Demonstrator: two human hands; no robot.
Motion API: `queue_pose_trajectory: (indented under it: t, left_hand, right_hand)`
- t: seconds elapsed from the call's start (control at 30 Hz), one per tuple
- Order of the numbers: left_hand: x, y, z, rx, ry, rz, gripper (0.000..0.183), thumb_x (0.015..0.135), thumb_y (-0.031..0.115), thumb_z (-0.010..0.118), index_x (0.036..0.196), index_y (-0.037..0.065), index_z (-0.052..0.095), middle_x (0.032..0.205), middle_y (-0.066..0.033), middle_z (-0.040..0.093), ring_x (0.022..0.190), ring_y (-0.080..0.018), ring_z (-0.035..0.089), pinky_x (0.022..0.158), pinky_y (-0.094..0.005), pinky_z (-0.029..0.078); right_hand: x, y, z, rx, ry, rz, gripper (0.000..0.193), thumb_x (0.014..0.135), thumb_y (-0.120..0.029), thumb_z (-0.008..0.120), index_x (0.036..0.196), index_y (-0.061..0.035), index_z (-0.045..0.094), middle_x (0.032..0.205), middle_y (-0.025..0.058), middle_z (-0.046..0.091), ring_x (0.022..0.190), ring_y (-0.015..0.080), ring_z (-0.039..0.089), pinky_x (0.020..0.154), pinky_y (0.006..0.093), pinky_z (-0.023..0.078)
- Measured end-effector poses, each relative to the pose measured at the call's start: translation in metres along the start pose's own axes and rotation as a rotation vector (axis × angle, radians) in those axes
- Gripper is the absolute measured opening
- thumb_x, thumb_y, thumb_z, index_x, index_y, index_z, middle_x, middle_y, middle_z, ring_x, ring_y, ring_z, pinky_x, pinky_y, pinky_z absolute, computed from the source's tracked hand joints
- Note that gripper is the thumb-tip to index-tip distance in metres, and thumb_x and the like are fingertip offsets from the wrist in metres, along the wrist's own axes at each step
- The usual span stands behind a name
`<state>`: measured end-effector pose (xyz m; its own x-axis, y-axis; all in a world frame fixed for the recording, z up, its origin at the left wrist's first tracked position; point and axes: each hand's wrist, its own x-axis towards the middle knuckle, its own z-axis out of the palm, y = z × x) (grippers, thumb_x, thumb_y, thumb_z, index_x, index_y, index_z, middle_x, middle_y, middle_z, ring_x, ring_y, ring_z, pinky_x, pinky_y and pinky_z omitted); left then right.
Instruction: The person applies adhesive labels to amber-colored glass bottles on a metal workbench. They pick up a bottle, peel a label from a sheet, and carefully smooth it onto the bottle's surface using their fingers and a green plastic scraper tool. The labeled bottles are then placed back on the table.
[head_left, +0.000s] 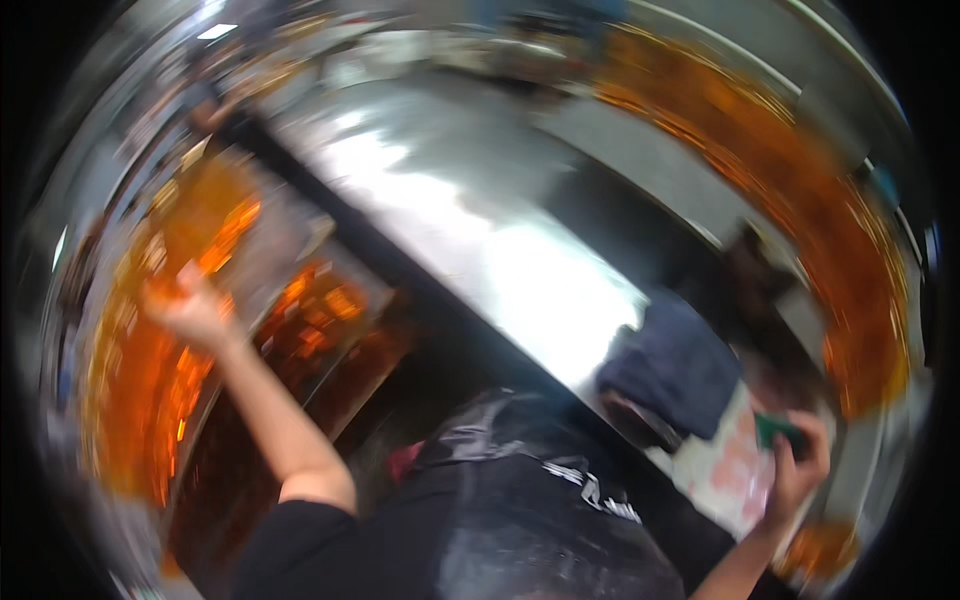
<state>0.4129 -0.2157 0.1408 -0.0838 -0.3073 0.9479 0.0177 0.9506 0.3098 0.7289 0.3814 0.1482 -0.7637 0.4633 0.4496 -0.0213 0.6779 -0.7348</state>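
My left hand (195,315) is stretched out to the left, over a mass of shiny orange, film-like material (135,410). Motion smears its fingers, so I cannot tell whether it touches or grips that material. On the right, my right hand (802,468) is closed around a small dark green object (775,432) whose kind is too blurred to make out. Beneath that hand lies a pale sheet or board with pinkish patches (725,465). A dark blue cloth-like item (680,365) rests beside it, at the metal table's near right end.
A shiny metal table (450,240) runs diagonally through the middle, with a dark near edge. More orange shiny material (325,305) sits between the table and my left arm. A long orange band (780,190) curves along the far right. Another person (205,105) is at the far left.
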Motion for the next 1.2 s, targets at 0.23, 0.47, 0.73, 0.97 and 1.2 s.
queue_pose_trajectory:
  t: [0.23,0.47,0.73,0.97,1.2]
  left_hand:
    - [-0.025,0.12,0.014,-1.27,-0.656,-0.505,0.05,0.097,0.023,0.053,0.137,-0.005,0.043,0.134,-0.0207,0.052,0.125,-0.0306,0.05,0.11,-0.0419,0.036]
    - [-0.108,0.33,0.044,-1.927,-1.633,-1.019,0.054,0.1,0.034,0.048,0.144,0.003,0.038,0.147,-0.0137,0.042,0.133,-0.026,0.043,0.111,-0.037,0.035]
    - [-0.164,0.449,-0.002,-1.644,-2.246,-0.711,0.06,0.097,0.038,0.051,0.139,-0.003,0.04,0.132,-0.0194,0.054,0.112,-0.0274,0.06,0.094,-0.0379,0.049]
    - [-0.157,0.445,-0.002,-1.474,-2.24,-0.716,0.058,0.102,0.043,0.036,0.141,0.001,0.038,0.127,-0.0179,0.056,0.104,-0.0249,0.062,0.087,-0.0358,0.051]
    - [-0.158,0.425,0.013,-1.388,-2.223,-0.783,0.057,0.103,0.049,0.03,0.141,0.008,0.042,0.129,-0.0082,0.055,0.103,-0.018,0.06,0.087,-0.031,0.047]
  right_hand:
    - [-0.006,0.001,-0.041,0.606,0.411,0.176,0.021,0.094,-0.003,0.055,0.114,-0.0013,0.052,0.106,0.0073,0.06,0.097,0.0128,0.058,0.087,0.0291,0.048]
    - [-0.072,0.06,-0.111,0.511,0.682,0.712,0.037,0.1,-0.039,0.05,0.1,-0.0034,0.058,0.054,-0.0012,0.045,0.048,0.0074,0.043,0.044,0.0215,0.033]
    - [-0.057,0.156,-0.122,-0.243,0.231,0.75,0.031,0.09,-0.022,0.062,0.115,-0.0033,0.066,0.077,0.0032,0.061,0.071,0.0107,0.057,0.066,0.0259,0.047]
    - [0.031,0.239,-0.143,-0.872,-0.128,0.428,0.055,0.07,-0.041,0.079,0.113,-0.01,0.067,0.097,0.0134,0.069,0.09,0.0307,0.064,0.08,0.0391,0.05]
    - [0.049,0.292,-0.161,-0.263,-0.053,0.419,0.059,0.061,-0.02,0.086,0.117,-0.0108,0.067,0.116,0.0088,0.068,0.107,0.0237,0.063,0.093,0.0342,0.048]
